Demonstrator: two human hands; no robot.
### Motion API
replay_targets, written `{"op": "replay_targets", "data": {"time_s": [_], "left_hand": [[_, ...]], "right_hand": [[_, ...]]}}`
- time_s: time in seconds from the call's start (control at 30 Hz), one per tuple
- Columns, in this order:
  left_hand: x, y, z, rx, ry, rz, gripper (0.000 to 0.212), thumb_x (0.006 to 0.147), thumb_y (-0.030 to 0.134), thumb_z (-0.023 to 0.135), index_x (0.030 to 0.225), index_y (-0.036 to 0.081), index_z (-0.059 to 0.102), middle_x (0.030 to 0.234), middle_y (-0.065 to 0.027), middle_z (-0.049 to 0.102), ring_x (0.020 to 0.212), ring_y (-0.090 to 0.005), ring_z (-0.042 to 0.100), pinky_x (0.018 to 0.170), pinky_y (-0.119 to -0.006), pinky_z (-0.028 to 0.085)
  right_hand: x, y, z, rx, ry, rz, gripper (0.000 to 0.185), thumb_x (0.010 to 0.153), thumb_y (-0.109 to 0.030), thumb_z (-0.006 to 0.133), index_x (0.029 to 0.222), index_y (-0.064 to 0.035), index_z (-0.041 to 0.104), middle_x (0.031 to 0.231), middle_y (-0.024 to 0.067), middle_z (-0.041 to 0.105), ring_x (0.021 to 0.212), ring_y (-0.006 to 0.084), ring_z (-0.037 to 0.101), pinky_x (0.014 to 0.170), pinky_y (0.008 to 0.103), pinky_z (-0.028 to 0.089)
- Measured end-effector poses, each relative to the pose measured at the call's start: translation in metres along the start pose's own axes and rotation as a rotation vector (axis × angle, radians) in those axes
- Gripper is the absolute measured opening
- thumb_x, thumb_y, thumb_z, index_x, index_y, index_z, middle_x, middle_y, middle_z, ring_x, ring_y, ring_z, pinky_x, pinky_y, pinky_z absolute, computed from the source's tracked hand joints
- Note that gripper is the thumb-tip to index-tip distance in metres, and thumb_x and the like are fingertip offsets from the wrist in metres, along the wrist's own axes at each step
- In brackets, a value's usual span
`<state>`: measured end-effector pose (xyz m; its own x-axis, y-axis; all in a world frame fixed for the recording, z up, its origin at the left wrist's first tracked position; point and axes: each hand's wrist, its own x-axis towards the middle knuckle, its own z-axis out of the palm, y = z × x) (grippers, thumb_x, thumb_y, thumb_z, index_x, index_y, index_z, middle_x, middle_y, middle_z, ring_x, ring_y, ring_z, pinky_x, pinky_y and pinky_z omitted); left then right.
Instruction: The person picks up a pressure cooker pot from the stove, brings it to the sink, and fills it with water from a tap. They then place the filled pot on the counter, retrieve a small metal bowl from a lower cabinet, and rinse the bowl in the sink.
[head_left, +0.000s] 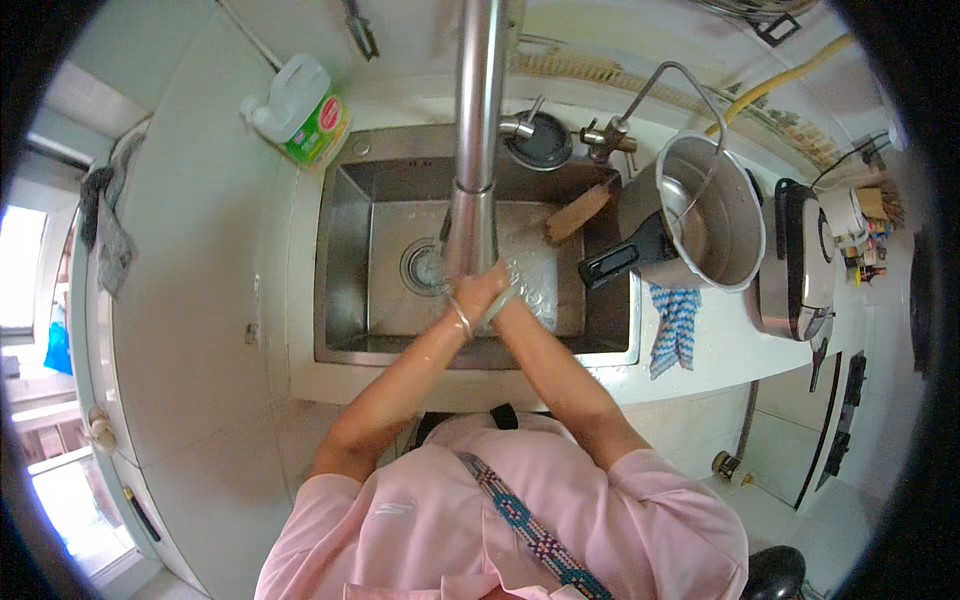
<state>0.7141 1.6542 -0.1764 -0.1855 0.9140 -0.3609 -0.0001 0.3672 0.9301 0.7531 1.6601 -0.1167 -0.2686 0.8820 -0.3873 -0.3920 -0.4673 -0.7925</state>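
Observation:
My left hand (466, 298), with a silver bracelet at its wrist, meets my right hand (493, 280) over the stainless steel sink (397, 319). A pale green bangle circles the right wrist. Both hands are close together beneath the end of a large metal faucet (474, 217), which covers part of the fingers. Whether they hold anything is hidden. Water splashes on the sink floor to the right of them. The round drain (424, 267) lies to their left. A brown, rough-looking scrubber or brush (577, 215) leans at the sink's right wall.
A metal pot (701, 255) stands right of the sink, its black handle (619, 259) jutting over the rim. A thin curved spout (701, 79) arches into it. Nearby are a blue-and-white cloth (675, 330), a rice cooker (795, 259), a black round dish (538, 142) and a detergent jug (300, 112).

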Motion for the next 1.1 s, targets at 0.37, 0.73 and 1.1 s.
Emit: {"op": "replay_targets", "data": {"time_s": [0.37, 0.73, 1.1], "left_hand": [[0.020, -0.019, -0.001, 0.376, 0.107, 0.081, 0.044, 0.076, 0.028, 0.039, 0.111, 0.001, 0.038, 0.108, -0.0195, 0.044, 0.101, -0.0319, 0.041, 0.083, -0.035, 0.034], [0.029, -0.048, -0.006, 0.733, 0.085, 0.201, 0.056, 0.073, 0.024, 0.043, 0.117, -0.004, 0.025, 0.116, -0.0221, 0.035, 0.099, -0.0361, 0.041, 0.087, -0.037, 0.030], [0.039, 0.032, -0.059, 0.028, -0.151, -0.065, 0.029, 0.071, 0.031, 0.046, 0.067, 0.002, 0.051, 0.058, -0.0117, 0.053, 0.051, -0.0242, 0.049, 0.053, -0.034, 0.039]], "right_hand": [[0.008, 0.032, -0.029, 0.390, 0.131, 0.063, 0.019, 0.080, -0.019, 0.040, 0.091, -0.0046, 0.045, 0.083, 0.0096, 0.050, 0.076, 0.0245, 0.051, 0.065, 0.0385, 0.043], [-0.005, 0.001, -0.012, 0.476, 0.095, 0.167, 0.017, 0.079, -0.018, 0.044, 0.090, -0.0057, 0.048, 0.080, 0.0076, 0.052, 0.071, 0.0256, 0.051, 0.062, 0.0402, 0.043], [0.016, 0.015, 0.004, 0.614, 0.040, 0.231, 0.020, 0.074, -0.018, 0.050, 0.089, -0.0040, 0.048, 0.084, 0.0069, 0.052, 0.075, 0.0186, 0.049, 0.061, 0.0340, 0.042]]}}
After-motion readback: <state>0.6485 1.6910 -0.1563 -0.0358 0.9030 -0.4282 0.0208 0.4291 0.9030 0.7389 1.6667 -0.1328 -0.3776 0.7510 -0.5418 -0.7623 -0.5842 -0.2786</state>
